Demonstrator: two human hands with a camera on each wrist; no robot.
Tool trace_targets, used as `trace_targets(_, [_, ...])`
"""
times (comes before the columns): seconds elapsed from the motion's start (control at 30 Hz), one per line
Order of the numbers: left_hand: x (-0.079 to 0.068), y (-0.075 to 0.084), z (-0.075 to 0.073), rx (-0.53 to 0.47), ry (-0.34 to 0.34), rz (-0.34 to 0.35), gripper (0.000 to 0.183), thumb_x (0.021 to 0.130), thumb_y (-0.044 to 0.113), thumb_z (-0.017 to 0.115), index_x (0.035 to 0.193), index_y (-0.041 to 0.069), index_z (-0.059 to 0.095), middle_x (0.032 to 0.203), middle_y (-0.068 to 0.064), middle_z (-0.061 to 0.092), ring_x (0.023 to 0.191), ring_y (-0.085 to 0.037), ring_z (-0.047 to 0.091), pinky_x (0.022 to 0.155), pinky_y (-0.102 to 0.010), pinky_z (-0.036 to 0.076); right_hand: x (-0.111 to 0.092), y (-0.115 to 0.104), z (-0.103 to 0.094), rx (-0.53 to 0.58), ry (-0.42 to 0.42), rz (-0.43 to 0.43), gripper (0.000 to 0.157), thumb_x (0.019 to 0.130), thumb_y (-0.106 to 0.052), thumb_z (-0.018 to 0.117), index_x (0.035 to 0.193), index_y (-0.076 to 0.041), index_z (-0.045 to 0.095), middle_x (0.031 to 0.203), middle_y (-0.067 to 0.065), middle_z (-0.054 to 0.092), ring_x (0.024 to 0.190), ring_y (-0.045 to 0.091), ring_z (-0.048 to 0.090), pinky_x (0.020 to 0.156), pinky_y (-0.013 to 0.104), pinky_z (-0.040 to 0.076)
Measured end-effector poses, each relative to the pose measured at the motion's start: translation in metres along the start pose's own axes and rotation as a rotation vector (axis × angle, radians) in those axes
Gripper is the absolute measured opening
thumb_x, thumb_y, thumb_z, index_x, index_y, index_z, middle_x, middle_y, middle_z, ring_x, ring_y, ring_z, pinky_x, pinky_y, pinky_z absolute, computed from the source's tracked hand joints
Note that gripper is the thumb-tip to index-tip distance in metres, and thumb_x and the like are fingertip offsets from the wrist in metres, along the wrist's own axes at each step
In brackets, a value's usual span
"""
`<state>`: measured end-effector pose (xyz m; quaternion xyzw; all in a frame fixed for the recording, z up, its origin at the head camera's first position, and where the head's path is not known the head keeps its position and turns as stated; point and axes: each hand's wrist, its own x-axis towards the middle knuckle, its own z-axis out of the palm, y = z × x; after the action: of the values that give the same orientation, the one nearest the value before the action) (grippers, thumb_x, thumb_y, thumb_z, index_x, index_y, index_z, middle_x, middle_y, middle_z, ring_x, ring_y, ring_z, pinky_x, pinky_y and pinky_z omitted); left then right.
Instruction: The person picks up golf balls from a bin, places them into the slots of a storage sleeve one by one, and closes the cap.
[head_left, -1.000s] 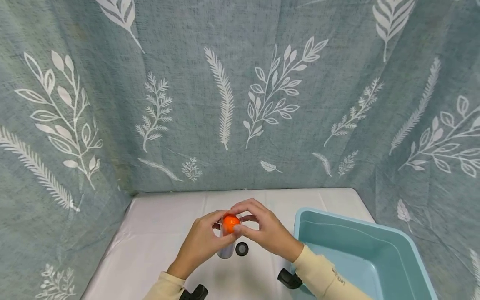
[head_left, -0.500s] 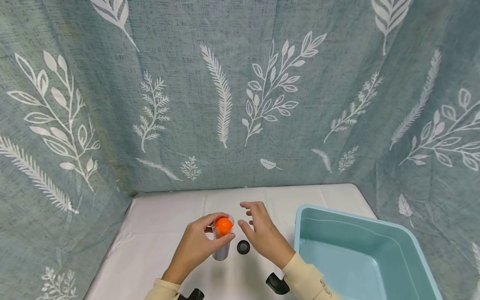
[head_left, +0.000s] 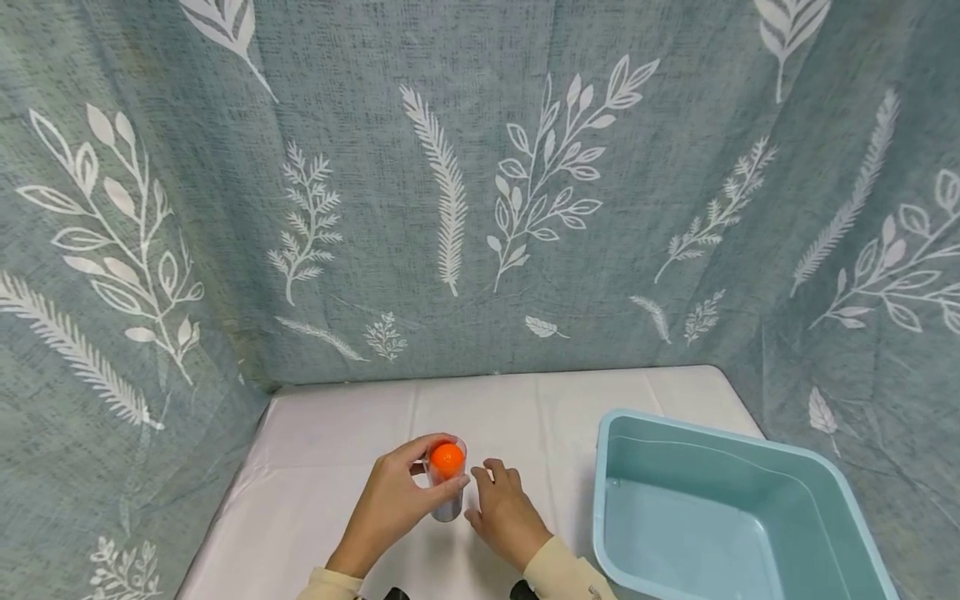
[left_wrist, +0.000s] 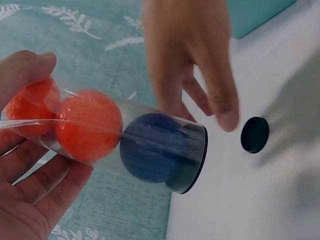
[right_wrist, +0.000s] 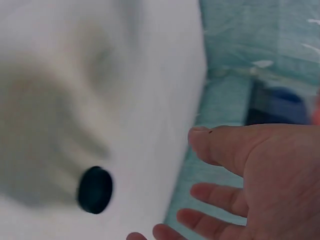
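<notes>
My left hand (head_left: pixel 401 490) grips a clear plastic tube (left_wrist: pixel 192 145) near its top. Two orange balls (left_wrist: pixel 89 125) and a dark blue ball (left_wrist: pixel 152 147) sit in a row inside it, the blue one at the dark-based end. In the head view the upper orange ball (head_left: pixel 447 460) shows at the tube's mouth. My right hand (head_left: pixel 510 517) is empty, fingers loosely spread, just right of the tube. A round black cap (left_wrist: pixel 255 135) lies on the white table close to the right fingertips; in the head view the right hand hides it.
A light blue plastic tub (head_left: pixel 611 500) stands on the right side of the white-covered table (head_left: pixel 330 433). Behind and beside the table hangs a grey-green curtain (head_left: pixel 375 208) with white leaf prints.
The right hand has left the orange ball at the tube's mouth and moved down and right over the black cap. The left hand, still holding the tube, has shifted slightly left and down.
</notes>
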<state>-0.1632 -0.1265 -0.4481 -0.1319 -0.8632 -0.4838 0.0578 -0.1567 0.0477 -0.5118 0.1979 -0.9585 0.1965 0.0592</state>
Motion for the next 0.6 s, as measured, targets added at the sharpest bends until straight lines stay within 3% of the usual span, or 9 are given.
trace_targets(0.23, [-0.006,-0.01,0.007,-0.018,-0.006,-0.033,0.041,0.071,0.042,0.082,0.107,0.038,0.064,0.1,0.023,0.063,0.091,-0.002,0.059,0.081,-0.026,0.052,0.001,0.012,0.022,-0.121,-0.043,0.016,0.052,0.077,-0.025,0.079,0.123,-0.012,0.06,0.127,0.013,0.052,0.105,0.032,0.053,0.058,0.037,0.053])
trace_targets(0.4, [-0.014,-0.02,0.014,-0.063,-0.014,-0.089,0.04,0.072,0.037,0.083,0.108,0.036,0.065,0.102,0.021,0.064,0.094,-0.004,0.059,0.081,-0.026,0.051,0.0,0.02,0.035,-0.141,-0.067,-0.047,0.045,0.078,-0.018,0.078,0.12,-0.019,0.062,0.125,0.012,0.054,0.102,0.03,0.054,0.058,0.036,0.054])
trace_targets(0.6, [-0.021,-0.033,0.02,-0.092,-0.042,-0.145,0.045,0.072,0.045,0.08,0.113,0.033,0.064,0.108,0.017,0.063,0.099,-0.009,0.059,0.083,-0.026,0.05,-0.002,0.028,0.051,-0.139,-0.111,-0.081,0.035,0.079,-0.015,0.077,0.111,-0.02,0.066,0.123,0.008,0.053,0.098,0.026,0.052,0.06,0.033,0.054])
